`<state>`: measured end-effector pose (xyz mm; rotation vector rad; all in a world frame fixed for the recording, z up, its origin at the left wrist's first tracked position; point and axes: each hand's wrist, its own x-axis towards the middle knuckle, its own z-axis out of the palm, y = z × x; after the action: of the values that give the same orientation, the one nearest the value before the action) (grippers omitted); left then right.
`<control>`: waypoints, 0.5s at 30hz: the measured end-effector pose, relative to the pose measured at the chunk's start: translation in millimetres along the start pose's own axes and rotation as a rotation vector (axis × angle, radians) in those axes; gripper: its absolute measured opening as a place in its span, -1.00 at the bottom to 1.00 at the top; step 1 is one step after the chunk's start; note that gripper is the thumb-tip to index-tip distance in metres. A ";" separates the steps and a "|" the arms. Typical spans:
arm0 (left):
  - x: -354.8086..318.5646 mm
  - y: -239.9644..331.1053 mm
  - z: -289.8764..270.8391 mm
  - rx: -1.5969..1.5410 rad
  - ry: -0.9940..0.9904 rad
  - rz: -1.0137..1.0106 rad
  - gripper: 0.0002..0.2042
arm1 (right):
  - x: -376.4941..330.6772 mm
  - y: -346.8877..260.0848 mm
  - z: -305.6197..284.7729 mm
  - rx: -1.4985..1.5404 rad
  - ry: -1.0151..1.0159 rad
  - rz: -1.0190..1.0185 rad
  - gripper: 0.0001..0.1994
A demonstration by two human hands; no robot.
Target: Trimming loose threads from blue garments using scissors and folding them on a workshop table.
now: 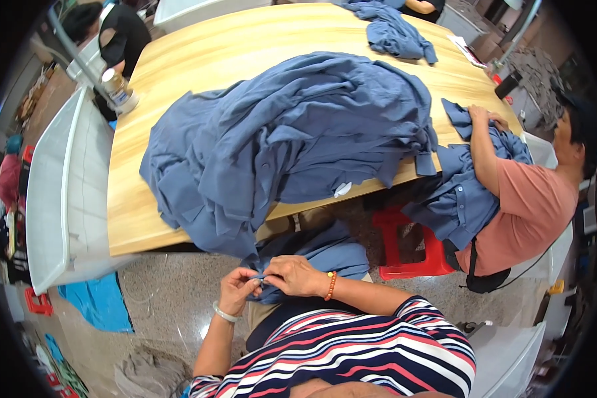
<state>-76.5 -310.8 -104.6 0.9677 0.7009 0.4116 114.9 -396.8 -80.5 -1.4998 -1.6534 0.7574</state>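
Over my lap lies a blue shirt [341, 249], partly hidden by my hands and by the table edge. My left hand [235, 292], with a pale bangle at the wrist, pinches a small bit of its cloth between thumb and fingers. Close against it, my right hand [295, 275], wearing a beaded bracelet, grips the same spot. What exactly sits between the fingertips is too small to make out. Just beyond my hands, a large heap of blue shirts [298, 126] covers the table, and some cloth hangs over the near edge.
The wooden table [172, 73] spreads ahead. At right a co-worker [530, 205] handles another blue shirt [467, 205] beside a red stool [411, 249]. A white bin [50, 192] stands left, near a bottle [118, 89]. More blue cloth [398, 36] lies at the far end.
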 end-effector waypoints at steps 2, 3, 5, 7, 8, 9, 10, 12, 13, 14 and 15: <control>1.3 4.7 3.3 0.055 0.022 0.023 -0.87 | -0.1 0.2 1.7 -0.014 0.009 0.037 -0.86; 0.9 5.9 6.5 0.095 0.039 0.029 -0.88 | -0.8 -2.4 1.2 0.004 0.013 0.075 -0.86; 1.7 3.3 12.8 0.235 0.060 0.141 -0.89 | -2.4 -1.9 3.0 0.003 0.059 0.133 -0.86; 0.8 6.3 27.1 0.365 0.090 0.252 -0.90 | -3.5 -0.8 7.0 -0.017 0.143 0.129 -0.88; -2.4 10.5 36.2 0.613 0.130 0.435 -0.90 | -3.1 -0.8 8.2 -0.028 0.216 0.122 -0.89; -4.1 12.6 43.6 0.861 0.177 0.618 -0.90 | -1.8 -2.7 9.0 -0.031 0.221 0.119 -0.89; -4.7 3.1 44.3 0.821 0.225 0.633 -0.89 | -0.5 -6.0 9.4 -0.067 0.260 0.095 -0.90; -3.7 -12.0 45.7 0.703 0.286 0.568 -0.88 | 1.5 -9.4 9.6 -0.128 0.320 0.011 -0.91; -5.9 -15.9 46.5 0.584 0.349 0.495 -0.88 | 2.9 -7.5 9.5 -0.120 0.314 0.017 -0.91; -7.5 -15.5 43.5 0.599 0.355 0.423 -0.89 | 5.3 -3.1 9.2 -0.185 0.240 -0.053 -0.91; -6.5 -15.9 40.9 0.668 0.363 0.409 -0.89 | 6.1 1.4 10.1 -0.240 0.148 -0.120 -0.91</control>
<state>-52.1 -347.7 -100.6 1.7074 1.0003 0.7484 107.0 -389.9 -86.1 -1.5627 -1.7506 0.3837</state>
